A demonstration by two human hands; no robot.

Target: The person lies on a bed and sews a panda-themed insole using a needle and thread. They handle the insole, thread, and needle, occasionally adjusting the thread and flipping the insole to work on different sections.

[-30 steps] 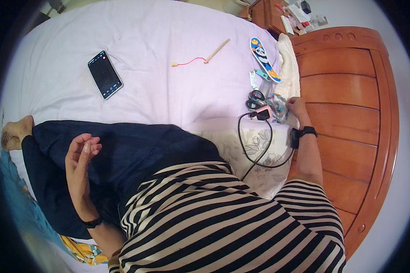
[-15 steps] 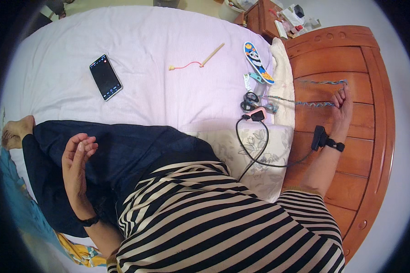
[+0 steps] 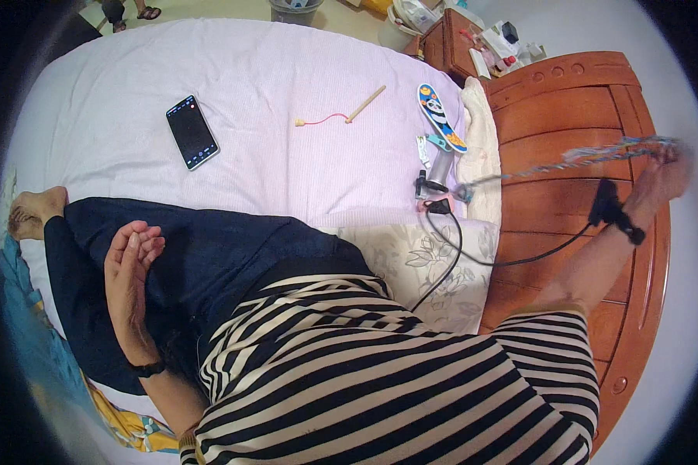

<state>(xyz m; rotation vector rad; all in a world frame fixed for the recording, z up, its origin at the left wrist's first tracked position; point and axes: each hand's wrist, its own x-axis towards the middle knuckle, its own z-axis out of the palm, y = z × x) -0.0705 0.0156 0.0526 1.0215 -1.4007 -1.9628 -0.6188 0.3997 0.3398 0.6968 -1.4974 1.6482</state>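
My right hand, blurred and raised before the wooden headboard, is closed on a multicoloured braided cord. The cord stretches left to a cluster at the bed's edge, where black-handled scissors stand tilted beside a clear greyish cylinder. Just below them lies a pink thing, partly hidden under a black cable plug; the cable runs to a black device on my right wrist. My left hand rests palm inward over my dark trousers, its fingers loosely curled and apart, nothing visible in it.
A phone lies on the pale bedspread. Farther right are a wooden stick with a pink string and a panda-patterned skateboard-shaped thing. A patterned pillow is beside my hip. The headboard borders the right; a cluttered nightstand stands behind.
My right hand has swung farther right and slightly down, drawing the cord with it. The scissors have tipped over in the cluster. The left hand has hardly moved.
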